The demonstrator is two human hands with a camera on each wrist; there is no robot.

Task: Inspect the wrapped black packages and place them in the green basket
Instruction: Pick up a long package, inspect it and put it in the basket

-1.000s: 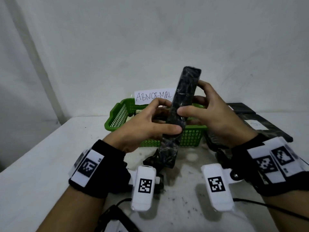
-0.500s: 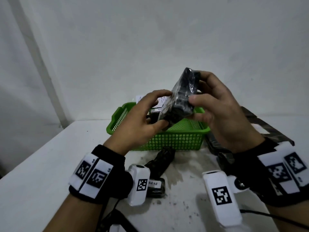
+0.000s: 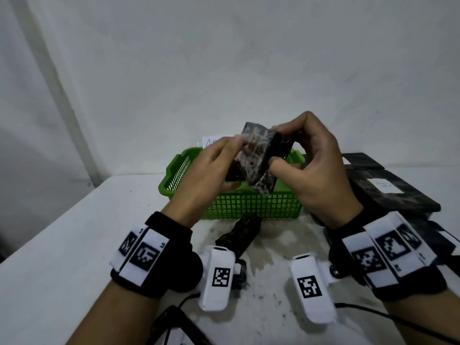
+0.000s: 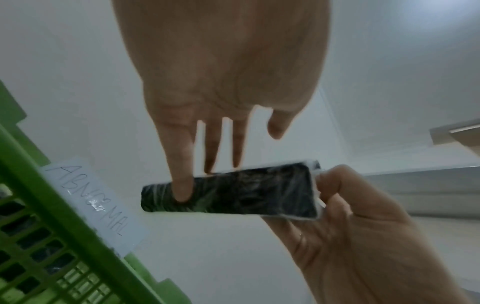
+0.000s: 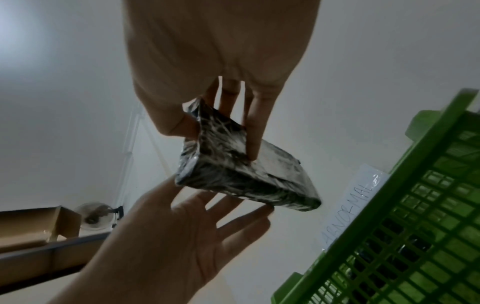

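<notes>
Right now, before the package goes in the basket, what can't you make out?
- Basket contents: head view, both hands and the held package cover the inside; through the mesh in the wrist views only dark shapes show.
- Label: head view, mostly behind the left hand; the left wrist view reads ABNORMAL.
- Package surface: blurred, glare on the wrap; no damage can be judged.
- Packages at right: partly behind the right hand; label writing too small.

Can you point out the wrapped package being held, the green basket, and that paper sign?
wrapped package (image 3: pixel 258 158): head view, its shiny wrapped face.
green basket (image 3: pixel 249 204): head view, its front mesh wall.
paper sign (image 4: pixel 91 203): left wrist view, its handwritten middle.
</notes>
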